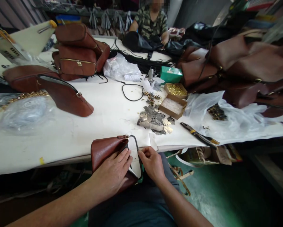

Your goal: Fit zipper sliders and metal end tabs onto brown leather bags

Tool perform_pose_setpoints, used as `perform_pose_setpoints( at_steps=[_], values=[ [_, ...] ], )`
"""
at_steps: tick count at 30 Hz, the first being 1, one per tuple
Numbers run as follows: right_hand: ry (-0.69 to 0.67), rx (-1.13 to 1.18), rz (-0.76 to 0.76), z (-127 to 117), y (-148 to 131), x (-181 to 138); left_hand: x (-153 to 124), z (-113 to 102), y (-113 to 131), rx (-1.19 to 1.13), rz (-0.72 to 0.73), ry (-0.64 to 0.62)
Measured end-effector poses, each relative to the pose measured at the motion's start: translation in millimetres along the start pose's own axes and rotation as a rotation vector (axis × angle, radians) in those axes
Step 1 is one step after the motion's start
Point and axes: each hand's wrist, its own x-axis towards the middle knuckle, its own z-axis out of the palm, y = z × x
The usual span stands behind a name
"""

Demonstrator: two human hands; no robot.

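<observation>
A brown leather bag (103, 149) lies at the near edge of the white table (89, 132), partly hanging over my lap. My left hand (113, 173) rests flat on its front, fingers spread, pressing it down. My right hand (152, 162) pinches the bag's black-trimmed opening edge (138, 148), beside a white lining or paper piece. Whether something small sits between the fingers cannot be made out. A heap of small metal plates (154, 119) lies just beyond the bag.
Pliers (198, 135) lie right of the plates. Cardboard boxes of brass fittings (176, 90) and a green box (171, 74) stand further back. Brown bags are piled at the left (77, 53) and right (238, 69). Another person (151, 22) sits across the table. Plastic sheets lie on both sides.
</observation>
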Motion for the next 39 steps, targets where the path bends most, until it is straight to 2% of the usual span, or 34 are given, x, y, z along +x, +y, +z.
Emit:
perform_pose_setpoints(
  at_steps=[3,5,8,9,11,15,23,27,29,31,33,35,37,39],
  values=[
    [-0.038,-0.062,-0.050,-21,-1,6,5,-7,1,-0.014,-0.029,-0.041],
    [0.065,-0.133,-0.125,-49,-1,21,9,-12,2,-0.027,-0.036,-0.063],
    [0.317,-0.352,-0.256,-98,2,60,13,-18,0,-0.044,-0.028,-0.073],
    [0.339,-0.448,-0.272,-112,3,76,13,-19,0,-0.049,-0.023,-0.075],
    [0.300,-0.619,-0.257,-132,6,105,14,-21,-2,-0.057,-0.017,-0.074],
    [0.220,-0.720,-0.202,-142,14,138,12,-24,-5,-0.074,-0.001,-0.055],
    [0.358,-0.528,-0.207,-152,25,133,11,-24,-9,-0.078,0.018,-0.031],
    [0.498,-0.404,-0.348,-145,11,116,9,-22,-9,-0.056,0.015,-0.010],
    [0.487,-0.294,-0.353,-130,-3,95,8,-20,-8,-0.045,0.020,-0.002],
    [0.311,-0.119,-0.248,-107,-17,66,7,-19,-8,-0.038,0.025,0.005],
    [0.025,0.095,-0.139,-78,-27,35,6,-18,-8,-0.034,0.019,0.011],
    [-0.182,0.223,-0.083,-48,-31,11,6,-17,-9,-0.034,0.008,0.012],
    [-0.264,0.246,-0.058,-24,-29,-2,6,-17,-9,-0.040,0.007,0.012],
    [-0.271,0.198,-0.058,-10,-24,-5,6,-16,-9,-0.049,0.012,0.018]
  ],
)
